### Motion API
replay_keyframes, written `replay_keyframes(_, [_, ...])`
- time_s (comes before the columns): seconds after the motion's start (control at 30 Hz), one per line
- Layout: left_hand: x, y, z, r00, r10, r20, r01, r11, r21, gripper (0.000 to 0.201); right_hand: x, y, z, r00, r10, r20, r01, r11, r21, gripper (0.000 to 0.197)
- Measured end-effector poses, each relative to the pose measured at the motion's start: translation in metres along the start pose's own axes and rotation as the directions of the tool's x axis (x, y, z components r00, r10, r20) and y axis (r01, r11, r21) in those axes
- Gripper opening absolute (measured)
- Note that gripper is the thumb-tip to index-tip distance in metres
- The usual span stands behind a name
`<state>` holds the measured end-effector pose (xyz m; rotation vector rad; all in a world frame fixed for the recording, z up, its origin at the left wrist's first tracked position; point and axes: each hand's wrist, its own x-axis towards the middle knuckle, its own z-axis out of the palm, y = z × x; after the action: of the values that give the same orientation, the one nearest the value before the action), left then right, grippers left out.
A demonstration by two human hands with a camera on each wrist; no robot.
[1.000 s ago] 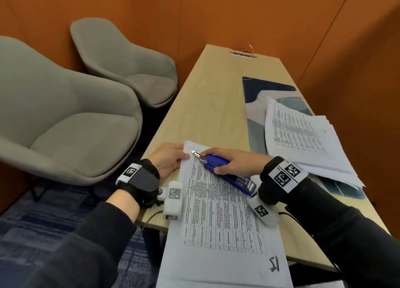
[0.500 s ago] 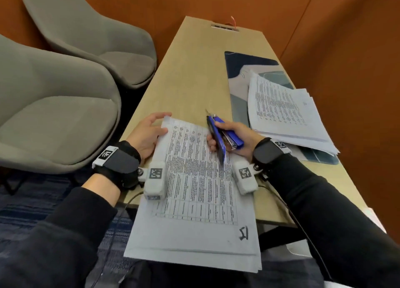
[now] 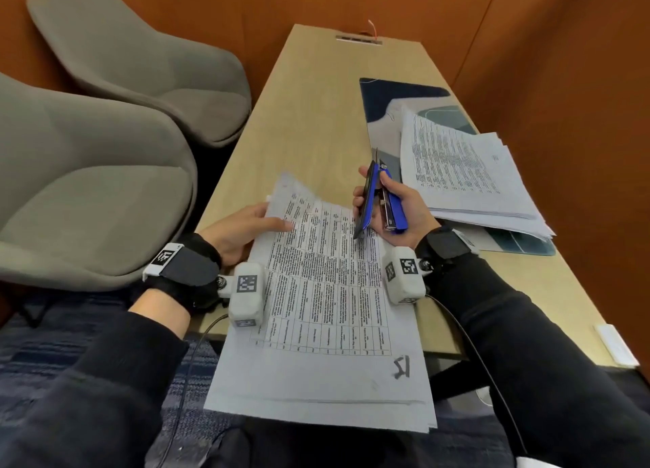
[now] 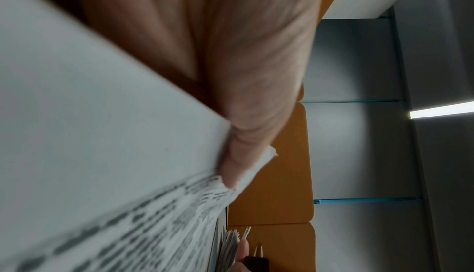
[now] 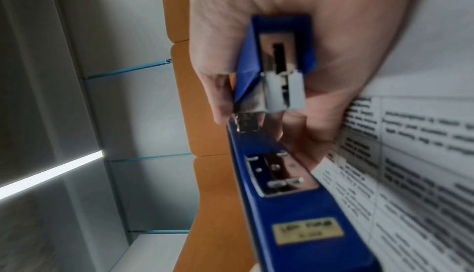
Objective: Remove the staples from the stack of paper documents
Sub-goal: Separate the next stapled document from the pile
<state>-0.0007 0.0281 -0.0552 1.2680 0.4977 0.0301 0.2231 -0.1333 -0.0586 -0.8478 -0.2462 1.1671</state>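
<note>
Two grey chairs (image 3: 105, 172) stand at 9 to 10 o'clock, beside the long wooden surface (image 3: 316, 108).

The left hand (image 3: 242, 232) sits at the left edge of a printed document (image 3: 323, 291), its thumb lying on top of the page and the fingers tucked underneath, so it pinches the sheets near their top left corner. That corner is lifted and curls slightly off the surface. In the left wrist view the thumb (image 4: 243, 134) presses on the paper edge (image 4: 128, 154), with printed lines blurred below it.

The document is a few sheets thick, printed with a table of text, and carries a handwritten mark near its bottom right corner. Its lower half hangs over the near edge of the surface toward 6 o'clock.

The right hand (image 3: 404, 214) grips a blue stapler (image 3: 380, 200) at the top right corner of the document, at about 1 o'clock from the page's middle. The stapler is hinged open, one arm leaning against the fingers and the other lying in the palm, a metal tip pointing up toward 12 o'clock. The right wrist view shows the stapler (image 5: 277, 94) from its rear, fingers wrapped round it.

At 2 o'clock a second pile of papers (image 3: 464, 175) lies fanned on a dark blue mat (image 3: 394, 94).
</note>
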Motion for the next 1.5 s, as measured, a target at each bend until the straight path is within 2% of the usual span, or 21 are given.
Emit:
replay_keyframes(0.07, [0.002, 0.000, 0.002, 0.994, -0.018, -0.107, 0.017, 1.000, -0.008, 0.030, 0.000, 0.000, -0.001, 1.000, 0.006, 0.010, -0.005, 1.000, -0.018, 0.037])
replay_keyframes(0.17, [0.002, -0.003, 0.003, 0.985, -0.016, -0.171, 0.017, 1.000, 0.003, 0.027, -0.001, 0.000, -0.001, 1.000, 0.008, 0.025, -0.007, 0.998, -0.066, 0.038])
replay_keyframes(0.23, [0.000, -0.001, 0.005, 0.990, 0.000, -0.140, -0.001, 1.000, -0.011, 0.033, -0.002, 0.001, 0.000, 0.997, 0.048, 0.055, -0.042, 0.994, -0.098, 0.040])
replay_keyframes(0.3, [0.001, 0.004, 0.008, 0.993, 0.028, -0.117, -0.035, 0.998, -0.056, 0.052, -0.004, 0.002, 0.004, 0.988, 0.120, 0.094, -0.106, 0.983, -0.149, 0.040])
replay_keyframes(0.37, [0.006, 0.010, 0.011, 0.992, 0.043, -0.118, -0.049, 0.998, -0.047, 0.070, -0.005, 0.003, 0.010, 0.978, 0.165, 0.129, -0.126, 0.955, -0.270, 0.042])
replay_keyframes(0.43, [0.010, 0.015, 0.018, 0.984, 0.060, -0.169, -0.061, 0.998, -0.002, 0.070, -0.009, 0.003, 0.020, 0.975, 0.170, 0.147, -0.088, 0.890, -0.448, 0.046])
replay_keyframes(0.47, [0.012, 0.015, 0.020, 0.977, 0.070, -0.201, -0.070, 0.998, 0.008, 0.072, -0.012, 0.001, 0.027, 0.976, 0.174, 0.133, -0.070, 0.822, -0.565, 0.046])
replay_keyframes(0.5, [0.012, 0.015, 0.022, 0.970, 0.083, -0.228, -0.083, 0.997, 0.008, 0.074, -0.016, -0.001, 0.034, 0.978, 0.179, 0.109, -0.054, 0.717, -0.695, 0.045])
replay_keyframes(0.53, [0.013, 0.013, 0.023, 0.963, 0.094, -0.252, -0.096, 0.995, 0.003, 0.076, -0.021, -0.004, 0.042, 0.978, 0.189, 0.089, -0.032, 0.557, -0.830, 0.043])
replay_keyframes(0.6, [0.013, 0.007, 0.023, 0.947, 0.114, -0.301, -0.119, 0.993, 0.001, 0.080, -0.030, -0.009, 0.054, 0.977, 0.206, 0.055, 0.028, 0.132, -0.991, 0.043])
replay_keyframes(0.63, [0.014, 0.005, 0.022, 0.939, 0.120, -0.323, -0.128, 0.992, -0.004, 0.083, -0.035, -0.010, 0.058, 0.978, 0.206, 0.045, 0.054, -0.036, -0.998, 0.044])
replay_keyframes(0.67, [0.015, 0.003, 0.020, 0.932, 0.118, -0.342, -0.130, 0.991, -0.012, 0.086, -0.039, -0.010, 0.063, 0.978, 0.206, 0.034, 0.065, -0.142, -0.988, 0.045])
replay_keyframes(0.77, [0.016, 0.001, 0.019, 0.918, 0.082, -0.389, -0.117, 0.991, -0.068, 0.089, -0.046, -0.007, 0.070, 0.973, 0.230, 0.010, 0.073, -0.267, -0.961, 0.047])
replay_keyframes(0.87, [0.016, 0.001, 0.021, 0.912, 0.043, -0.408, -0.094, 0.990, -0.106, 0.079, -0.044, -0.003, 0.074, 0.964, 0.265, -0.013, 0.094, -0.387, -0.917, 0.049])
replay_keyframes(1.03, [0.015, 0.004, 0.022, 0.918, 0.009, -0.397, -0.045, 0.996, -0.082, 0.045, -0.040, 0.001, 0.085, 0.958, 0.274, -0.085, 0.059, -0.480, -0.876, 0.050])
replay_keyframes(1.17, [0.015, 0.007, 0.020, 0.938, -0.043, -0.344, 0.017, 0.997, -0.076, 0.043, -0.041, -0.001, 0.092, 0.949, 0.299, -0.102, 0.061, -0.489, -0.870, 0.050])
replay_keyframes(1.33, [0.015, 0.011, 0.020, 0.934, -0.065, -0.352, 0.047, 0.997, -0.060, 0.037, -0.039, 0.009, 0.094, 0.966, 0.247, -0.075, 0.053, -0.473, -0.879, 0.050])
replay_keyframes(1.5, [0.007, 0.014, 0.015, 0.945, -0.114, -0.305, 0.093, 0.992, -0.079, 0.036, -0.042, 0.020, 0.092, 0.977, 0.213, -0.017, 0.083, -0.454, -0.887, 0.054])
